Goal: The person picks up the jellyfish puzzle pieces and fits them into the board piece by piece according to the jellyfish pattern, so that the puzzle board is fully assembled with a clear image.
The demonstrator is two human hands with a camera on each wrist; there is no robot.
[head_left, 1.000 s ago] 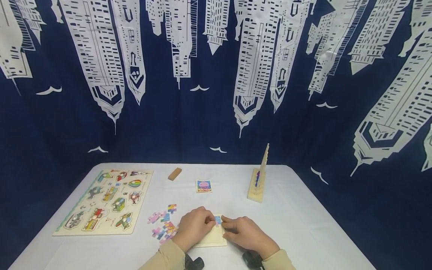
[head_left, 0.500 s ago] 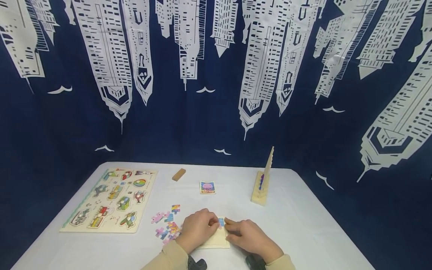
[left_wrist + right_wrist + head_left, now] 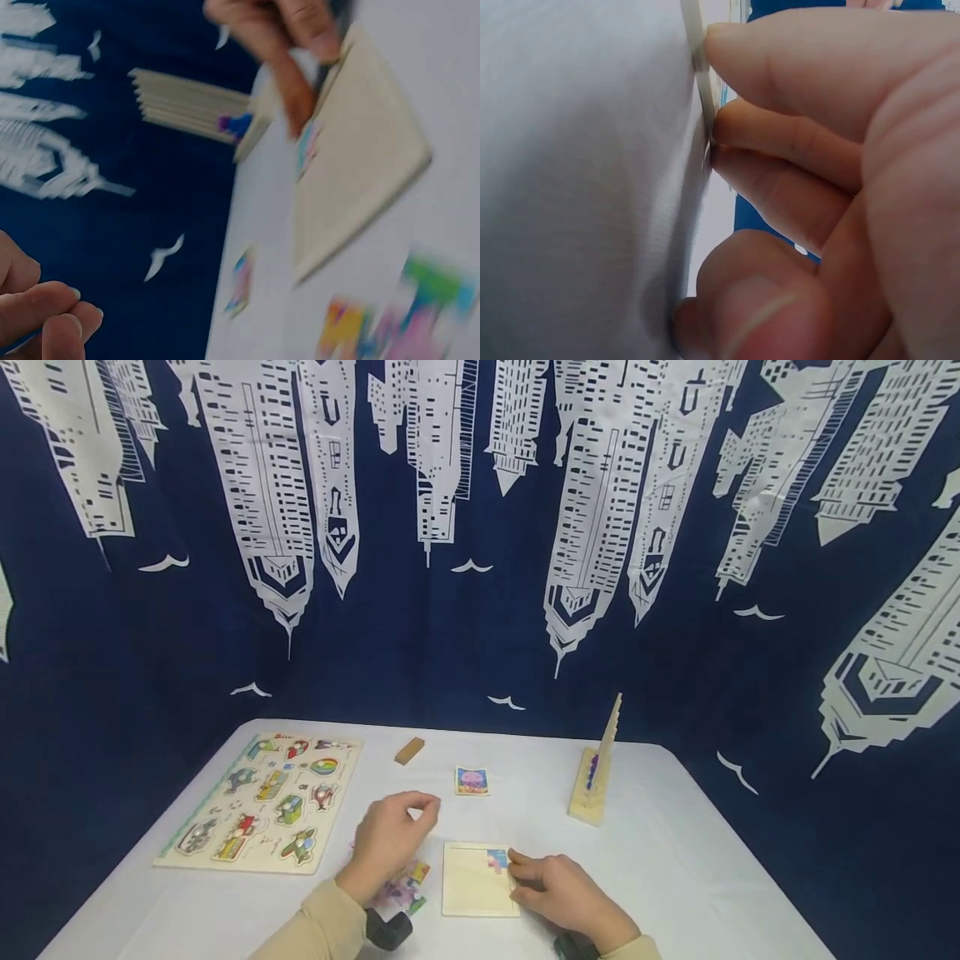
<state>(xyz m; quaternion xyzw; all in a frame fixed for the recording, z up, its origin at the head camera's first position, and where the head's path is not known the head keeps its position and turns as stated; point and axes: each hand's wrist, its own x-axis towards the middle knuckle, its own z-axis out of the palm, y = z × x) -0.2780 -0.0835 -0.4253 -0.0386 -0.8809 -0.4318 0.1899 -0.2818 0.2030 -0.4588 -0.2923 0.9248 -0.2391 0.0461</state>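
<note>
A pale wooden puzzle tray (image 3: 474,893) lies flat in front of me, with one blue and pink jigsaw piece (image 3: 497,860) in its upper right corner. My right hand (image 3: 558,889) rests its fingertips and thumb against the tray's right edge; the right wrist view shows them touching the rim. Raised above the table left of the tray is my left hand (image 3: 393,839), its thumb and fingertips close together. Nothing shows between them in the left wrist view. Beneath that forearm lies a pile of loose jigsaw pieces (image 3: 408,887), partly hidden by the wrist and blurred in the left wrist view.
A wooden peg puzzle board (image 3: 288,839) with vehicle pictures covers the table's left side. Farther back lie a brown wooden block (image 3: 409,751) and a small square octopus picture (image 3: 472,781). A wooden stand with an upright slat (image 3: 593,785) is at the right.
My left hand has left the tray and moved up and to the left, uncovering the tray and its corner piece. The right hand stays at the tray's edge. The head view has shifted slightly.
</note>
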